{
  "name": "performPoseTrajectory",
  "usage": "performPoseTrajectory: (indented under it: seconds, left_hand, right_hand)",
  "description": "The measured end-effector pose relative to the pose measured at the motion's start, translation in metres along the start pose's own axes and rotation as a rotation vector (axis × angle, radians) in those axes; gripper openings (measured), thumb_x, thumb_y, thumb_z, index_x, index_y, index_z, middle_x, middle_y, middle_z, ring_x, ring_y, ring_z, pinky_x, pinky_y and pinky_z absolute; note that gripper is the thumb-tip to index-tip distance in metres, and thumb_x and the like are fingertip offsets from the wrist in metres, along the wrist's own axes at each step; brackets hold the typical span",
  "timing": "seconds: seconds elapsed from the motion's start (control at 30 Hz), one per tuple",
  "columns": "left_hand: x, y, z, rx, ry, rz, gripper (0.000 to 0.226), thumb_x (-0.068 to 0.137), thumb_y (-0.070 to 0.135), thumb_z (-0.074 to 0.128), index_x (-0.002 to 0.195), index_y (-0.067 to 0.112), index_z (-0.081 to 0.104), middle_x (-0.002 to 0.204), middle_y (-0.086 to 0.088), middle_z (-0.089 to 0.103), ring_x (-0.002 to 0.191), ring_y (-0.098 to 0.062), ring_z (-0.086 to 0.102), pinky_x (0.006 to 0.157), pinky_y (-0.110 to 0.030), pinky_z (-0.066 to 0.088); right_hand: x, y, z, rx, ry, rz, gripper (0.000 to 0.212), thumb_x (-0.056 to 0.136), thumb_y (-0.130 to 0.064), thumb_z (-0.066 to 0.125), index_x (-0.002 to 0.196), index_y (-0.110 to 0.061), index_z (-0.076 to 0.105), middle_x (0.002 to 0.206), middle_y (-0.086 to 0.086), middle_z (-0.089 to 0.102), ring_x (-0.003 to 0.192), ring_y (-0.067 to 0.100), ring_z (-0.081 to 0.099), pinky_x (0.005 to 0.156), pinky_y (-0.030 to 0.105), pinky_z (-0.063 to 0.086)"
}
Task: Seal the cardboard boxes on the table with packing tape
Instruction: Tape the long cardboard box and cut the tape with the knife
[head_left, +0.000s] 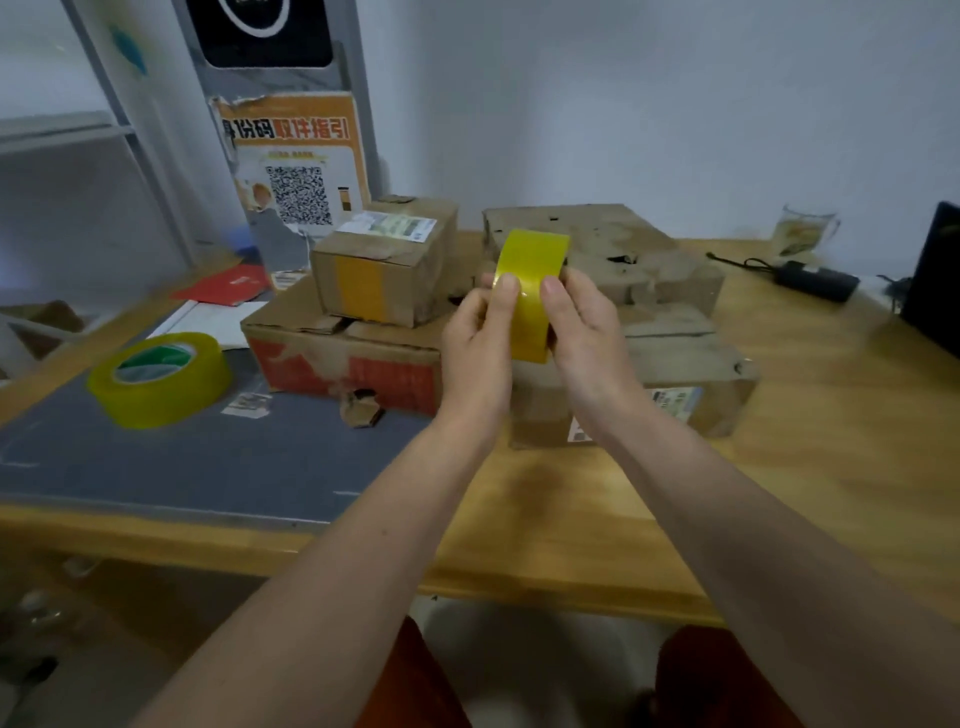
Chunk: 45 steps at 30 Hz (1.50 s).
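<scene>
both the left hand (480, 332) and right hand (579, 325) pinch the yellow tape roll (530, 293) at frame centre, held above the cardboard boxes (613, 249), where a thumb slipping could lose the tape's free end.

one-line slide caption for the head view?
Both hands hold a yellow tape roll above stacked boxes.
</scene>
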<state>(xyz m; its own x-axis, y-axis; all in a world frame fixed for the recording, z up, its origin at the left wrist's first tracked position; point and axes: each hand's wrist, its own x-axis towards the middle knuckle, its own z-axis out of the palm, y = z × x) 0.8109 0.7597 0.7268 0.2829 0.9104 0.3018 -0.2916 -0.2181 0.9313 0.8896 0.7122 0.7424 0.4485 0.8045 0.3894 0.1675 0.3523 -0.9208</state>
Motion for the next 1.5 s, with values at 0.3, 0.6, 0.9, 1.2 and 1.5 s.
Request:
performPoseTrajectory:
  seconds: [0.3, 0.6, 0.9, 1.2, 1.5]
  left_hand:
    - [0.010, -0.002, 0.031, -0.093, -0.139, -0.185, 0.023, 0.098, 0.034, 0.059, 0.087, 0.016, 0.068, 0.088, -0.005, 0.068, 0.092, -0.029, 0.066, 0.093, -0.051, 0.052]
    - [0.006, -0.008, 0.065, -0.247, -0.209, -0.394, 0.049, 0.093, 0.040, 0.065, 0.121, 0.001, 0.062, 0.115, -0.015, 0.071, 0.110, -0.031, 0.067, 0.099, -0.049, 0.051]
    - [-0.001, -0.014, 0.083, -0.171, 0.031, -0.426, 0.035, 0.086, 0.046, 0.072, 0.096, 0.013, 0.064, 0.078, 0.005, 0.064, 0.079, -0.011, 0.061, 0.086, -0.034, 0.054]
    - [0.002, -0.007, 0.075, -0.402, 0.064, -0.573, 0.016, 0.093, 0.007, 0.066, 0.106, -0.003, 0.067, 0.098, -0.015, 0.073, 0.089, -0.020, 0.072, 0.080, -0.028, 0.060]
    - [0.008, -0.016, 0.063, -0.468, 0.090, -0.791, 0.005, 0.092, 0.000, 0.063, 0.088, 0.000, 0.064, 0.070, -0.011, 0.069, 0.072, -0.017, 0.063, 0.057, -0.023, 0.058]
  right_hand:
    - [0.000, 0.005, -0.039, -0.030, 0.064, 0.020, 0.016, 0.096, -0.013, 0.057, 0.111, -0.010, 0.058, 0.102, 0.004, 0.067, 0.093, 0.013, 0.065, 0.081, 0.028, 0.054]
    - [-0.004, 0.012, -0.068, -0.007, 0.002, 0.000, 0.018, 0.097, -0.008, 0.053, 0.113, -0.016, 0.057, 0.112, 0.008, 0.066, 0.105, 0.014, 0.064, 0.085, 0.025, 0.052]
    - [0.000, 0.023, -0.089, -0.257, 0.083, -0.199, 0.019, 0.096, -0.008, 0.056, 0.115, -0.009, 0.053, 0.106, 0.005, 0.063, 0.100, 0.011, 0.060, 0.087, 0.028, 0.051]
    - [0.006, 0.054, -0.096, -0.818, 0.165, -0.457, 0.011, 0.093, -0.010, 0.057, 0.094, -0.003, 0.049, 0.085, 0.003, 0.047, 0.082, 0.018, 0.041, 0.073, 0.028, 0.031]
    - [0.006, 0.051, -0.088, -1.138, 0.062, -0.674, 0.031, 0.081, 0.004, 0.066, 0.111, 0.009, 0.059, 0.092, 0.018, 0.064, 0.092, 0.033, 0.059, 0.103, 0.048, 0.039]
